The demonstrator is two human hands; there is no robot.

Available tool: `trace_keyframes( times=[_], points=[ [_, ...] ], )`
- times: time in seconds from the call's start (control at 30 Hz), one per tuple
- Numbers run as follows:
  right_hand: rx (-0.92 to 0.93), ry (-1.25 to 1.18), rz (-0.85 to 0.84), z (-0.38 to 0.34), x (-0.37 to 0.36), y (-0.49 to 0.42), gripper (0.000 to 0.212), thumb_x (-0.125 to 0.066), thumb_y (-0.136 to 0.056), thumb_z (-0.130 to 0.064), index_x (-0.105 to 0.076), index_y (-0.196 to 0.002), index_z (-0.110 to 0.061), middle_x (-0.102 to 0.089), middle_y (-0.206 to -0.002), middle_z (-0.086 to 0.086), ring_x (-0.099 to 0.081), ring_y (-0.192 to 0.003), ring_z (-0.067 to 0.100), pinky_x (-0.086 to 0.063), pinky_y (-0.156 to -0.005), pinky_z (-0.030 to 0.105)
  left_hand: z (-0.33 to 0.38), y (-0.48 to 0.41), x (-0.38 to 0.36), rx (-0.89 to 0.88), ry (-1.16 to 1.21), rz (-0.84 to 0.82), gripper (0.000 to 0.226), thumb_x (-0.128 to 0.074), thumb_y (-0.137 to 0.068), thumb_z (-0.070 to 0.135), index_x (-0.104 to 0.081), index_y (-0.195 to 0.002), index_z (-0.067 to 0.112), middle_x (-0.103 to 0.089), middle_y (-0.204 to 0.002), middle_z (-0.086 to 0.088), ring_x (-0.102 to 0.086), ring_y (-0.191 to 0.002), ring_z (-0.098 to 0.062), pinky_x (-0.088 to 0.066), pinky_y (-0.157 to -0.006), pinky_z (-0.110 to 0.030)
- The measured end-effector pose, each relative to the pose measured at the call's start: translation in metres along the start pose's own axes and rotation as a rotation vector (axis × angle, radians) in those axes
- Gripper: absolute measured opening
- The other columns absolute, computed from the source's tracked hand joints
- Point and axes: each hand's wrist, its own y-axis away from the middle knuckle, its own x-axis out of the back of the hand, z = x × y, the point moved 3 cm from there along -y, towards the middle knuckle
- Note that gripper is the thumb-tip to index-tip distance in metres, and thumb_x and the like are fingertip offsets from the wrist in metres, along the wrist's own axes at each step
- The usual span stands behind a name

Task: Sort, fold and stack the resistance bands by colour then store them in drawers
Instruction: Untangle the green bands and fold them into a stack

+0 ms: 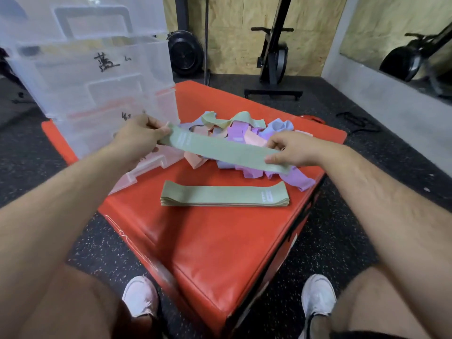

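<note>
I hold a green resistance band [220, 150] stretched flat between both hands, above the red padded box [215, 241]. My left hand [139, 138] pinches its left end and my right hand [293, 148] pinches its right end. Below it, a neat stack of flat green bands [223, 194] lies on the box. Behind the held band sits a loose pile of mixed bands [244, 135] in purple, pink, blue and green. A clear plastic drawer unit [93, 77] with handwritten labels stands at the box's left rear, and its lowest drawer [146, 167] is pulled out.
Speckled black rubber floor surrounds the box. Black gym machines [274, 59] stand against the plywood wall behind, and a dark strap [359, 123] lies on the floor at the right. My knees and white shoes [141, 297] are at the box's near corner.
</note>
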Motion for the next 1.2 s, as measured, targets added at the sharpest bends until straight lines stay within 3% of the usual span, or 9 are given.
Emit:
trace_keyframes(
  times=[0.17,0.27,0.4,0.53,0.63,0.77,0.87,1.03,1.2],
  points=[
    [-0.042,-0.206,-0.046,0.023,-0.007,0.019,0.016,-0.07,-0.092,-0.012,-0.066,-0.102,-0.024,-0.065,-0.091,-0.003,-0.06,-0.076,0.009,-0.049,-0.067,0.019,-0.021,0.018,-0.003,0.068,-0.109,-0.171,0.021,-0.07,-0.088,0.012,-0.065,-0.108,0.017,-0.064,-0.083,-0.003,-0.063,-0.074,-0.018,-0.051,-0.063,-0.031],
    [-0.06,-0.261,-0.025,0.029,-0.021,0.024,0.021,-0.069,-0.092,-0.006,-0.065,-0.111,-0.015,-0.063,-0.084,0.004,-0.059,-0.066,0.013,-0.05,-0.062,0.021,-0.024,0.03,-0.008,0.036,-0.222,-0.223,0.016,-0.068,-0.09,0.012,-0.068,-0.104,0.018,-0.063,-0.084,-0.006,-0.059,-0.07,-0.018,-0.051,-0.062,-0.029],
    [-0.064,-0.157,0.005,0.031,-0.037,0.03,0.02,-0.074,-0.088,-0.017,-0.066,-0.104,-0.026,-0.066,-0.083,-0.001,-0.063,-0.065,0.016,-0.052,-0.063,0.027,-0.036,0.041,-0.014,0.011,-0.361,-0.276,0.008,-0.068,-0.09,0.011,-0.064,-0.097,0.009,-0.066,-0.085,-0.013,-0.06,-0.067,-0.02,-0.05,-0.06,-0.029],
    [-0.049,-0.085,0.063,0.032,-0.049,0.035,0.016,-0.075,-0.087,-0.024,-0.07,-0.102,-0.027,-0.06,-0.09,-0.012,-0.054,-0.075,0.0,-0.04,-0.064,0.016,-0.047,0.045,-0.018,-0.038,-0.48,-0.282,0.009,-0.068,-0.085,0.01,-0.066,-0.093,0.013,-0.066,-0.082,-0.006,-0.064,-0.072,-0.023,-0.056,-0.067,-0.036],
    [-0.019,-0.009,0.059,0.034,-0.059,0.035,0.019,-0.075,-0.087,-0.03,-0.071,-0.104,-0.026,-0.064,-0.102,-0.006,-0.057,-0.084,0.01,-0.04,-0.073,0.025,-0.052,0.047,-0.022,-0.107,-0.648,-0.284,0.008,-0.067,-0.082,0.013,-0.066,-0.089,0.018,-0.063,-0.08,0.003,-0.062,-0.078,-0.023,-0.051,-0.073,-0.034],
    [0.03,0.084,0.107,0.033,-0.064,0.035,0.023,-0.074,-0.086,-0.034,-0.072,-0.107,-0.025,-0.051,-0.109,-0.001,-0.051,-0.098,0.016,-0.042,-0.088,0.03,-0.061,0.048,-0.026,-0.262,-0.875,-0.301,0.02,-0.063,-0.081,0.022,-0.066,-0.101,0.023,-0.058,-0.097,-0.003,-0.058,-0.095,-0.026,-0.05,-0.089,-0.039],
    [0.111,0.04,0.11,0.03,-0.063,0.039,0.036,-0.073,-0.085,-0.044,-0.069,-0.118,-0.03,-0.055,-0.117,-0.004,-0.052,-0.113,0.015,-0.043,-0.096,0.031,-0.054,0.058,-0.035,-0.44,-0.86,-0.366,0.027,-0.057,-0.084,0.02,-0.065,-0.109,0.027,-0.059,-0.108,0.0,-0.054,-0.111,-0.024,-0.042,-0.099,-0.036],
    [0.139,0.077,-0.048,0.026,-0.07,0.042,0.047,-0.078,-0.08,-0.048,-0.066,-0.124,-0.038,-0.059,-0.124,-0.006,-0.053,-0.116,0.013,-0.04,-0.103,0.031,-0.048,0.073,-0.046,-0.457,-0.822,-0.602,0.065,-0.059,-0.064,0.073,-0.058,-0.119,0.039,-0.061,-0.117,0.015,-0.054,-0.11,-0.007,-0.041,-0.1,-0.035],
    [0.13,0.094,-0.07,0.022,-0.07,0.045,0.042,-0.075,-0.083,-0.05,-0.065,-0.123,-0.04,-0.058,-0.123,-0.006,-0.054,-0.115,0.013,-0.04,-0.105,0.033,-0.05,0.064,-0.046,-0.397,-0.821,-0.618,0.044,-0.059,-0.058,0.074,-0.053,-0.098,0.058,-0.059,-0.106,0.019,-0.053,-0.103,-0.006,-0.042,-0.098,-0.047]
  ],
)
